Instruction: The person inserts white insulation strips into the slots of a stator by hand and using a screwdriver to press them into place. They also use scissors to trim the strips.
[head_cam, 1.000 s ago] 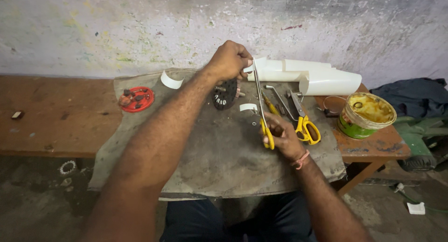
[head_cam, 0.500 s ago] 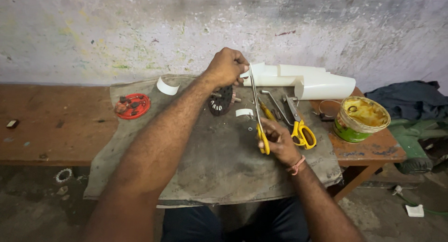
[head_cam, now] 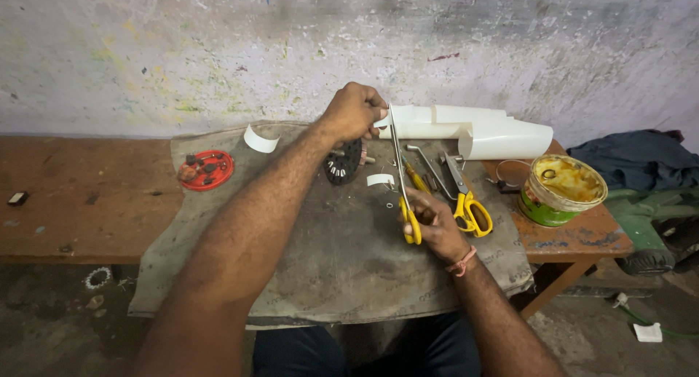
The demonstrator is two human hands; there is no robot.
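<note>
The right hand (head_cam: 437, 228) is closed through the yellow handles of the scissors (head_cam: 399, 166), whose blades point toward twelve o'clock into a small white strip (head_cam: 381, 119) pinched shut in the left hand (head_cam: 353, 113) above the cloth-covered desk (head_cam: 87, 195). The fingertips sit touching the blade line, so a slip could nick them. The strip could also twist and cut crooked.

bare arms — pink wrist thread (head_cam: 463, 261)
</note>
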